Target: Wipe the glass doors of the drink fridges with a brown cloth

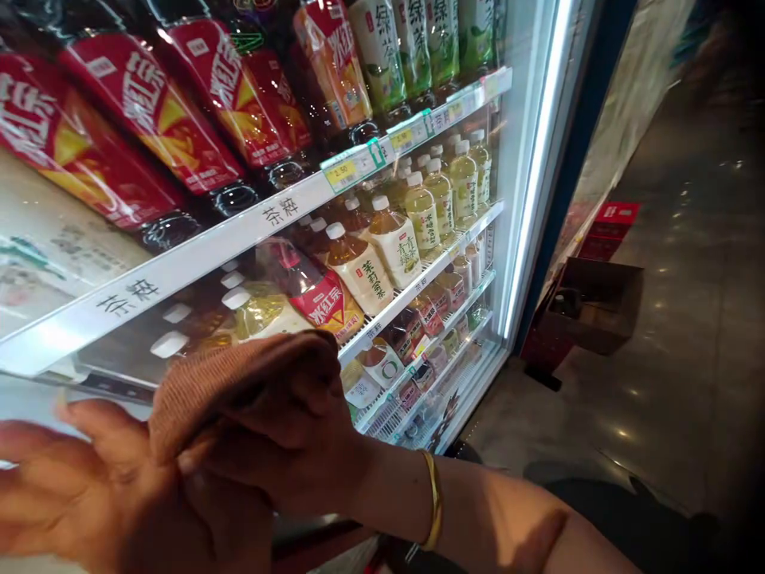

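In the lower left, my left hand [89, 486] has its fingers stretched out and apart, slightly blurred. The side of this hand meets the edge of a brown ribbed cloth [227, 383]. My right hand [287, 454], with a gold bangle [435, 502] at the wrist, is closed on that cloth, which lies folded over its fingers. Both hands overlap in front of a lit drinks cooler. Just behind the cloth stand a bottle of pale yellow drink [263, 307] and a red-labelled iced tea bottle [328, 299].
Large red-labelled bottles [149, 112] and green tea bottles [418, 48] fill the upper shelf. Its white front rail [209, 247] carries price tags. Lower shelves hold several rows of small bottles [424, 211]. At right, an open cardboard box [610, 311] sits on the dark floor [675, 399].
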Action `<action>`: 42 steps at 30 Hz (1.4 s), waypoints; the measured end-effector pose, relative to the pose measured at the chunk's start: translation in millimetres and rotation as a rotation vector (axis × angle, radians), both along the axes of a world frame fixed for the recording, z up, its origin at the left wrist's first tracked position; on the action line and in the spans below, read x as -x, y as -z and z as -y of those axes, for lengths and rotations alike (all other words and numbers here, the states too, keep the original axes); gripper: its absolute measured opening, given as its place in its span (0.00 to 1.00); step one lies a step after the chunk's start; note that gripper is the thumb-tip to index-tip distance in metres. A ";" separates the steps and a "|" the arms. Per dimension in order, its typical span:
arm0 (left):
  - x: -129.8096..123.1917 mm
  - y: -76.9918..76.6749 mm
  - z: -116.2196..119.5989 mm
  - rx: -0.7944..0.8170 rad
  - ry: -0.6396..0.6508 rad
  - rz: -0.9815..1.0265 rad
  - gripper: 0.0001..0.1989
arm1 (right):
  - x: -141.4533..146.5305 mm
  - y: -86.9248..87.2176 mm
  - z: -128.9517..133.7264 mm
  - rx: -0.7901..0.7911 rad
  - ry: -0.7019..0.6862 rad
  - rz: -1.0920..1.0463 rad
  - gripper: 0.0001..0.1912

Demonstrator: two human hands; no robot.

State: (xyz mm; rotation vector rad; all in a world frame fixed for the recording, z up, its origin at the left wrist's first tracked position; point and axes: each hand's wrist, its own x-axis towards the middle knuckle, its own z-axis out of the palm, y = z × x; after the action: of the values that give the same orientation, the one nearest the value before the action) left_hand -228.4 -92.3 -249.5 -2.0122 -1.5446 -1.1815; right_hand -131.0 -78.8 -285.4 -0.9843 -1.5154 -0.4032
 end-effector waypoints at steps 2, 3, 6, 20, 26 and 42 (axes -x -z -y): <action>13.3 7.3 -2.3 -0.094 -0.055 0.023 0.37 | 0.3 7.2 -4.0 -0.092 -0.094 0.024 0.12; 18.7 9.7 -1.5 -0.131 -0.086 0.016 0.38 | -3.5 5.9 -8.7 -0.156 -0.134 0.050 0.12; 23.7 14.2 2.8 -0.161 -0.112 -0.080 0.39 | -23.2 -8.1 -23.3 -0.371 -0.162 0.054 0.09; 7.3 49.9 17.3 -0.340 -0.004 -0.046 0.39 | -23.8 11.3 -21.7 -0.431 -0.113 0.098 0.12; -7.9 66.3 13.9 -0.309 -0.134 -0.059 0.36 | -38.8 29.2 -16.4 -0.300 -0.042 -0.009 0.09; -77.4 84.0 -16.0 -0.296 -0.551 -0.003 0.41 | -117.0 42.3 -49.0 -0.336 -0.467 0.088 0.09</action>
State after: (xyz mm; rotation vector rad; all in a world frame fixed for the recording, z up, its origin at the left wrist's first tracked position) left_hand -150.9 -76.3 -333.5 -1.2834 -1.6572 -1.0920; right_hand -14.1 -29.9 -327.6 -0.3381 -1.6343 -0.3515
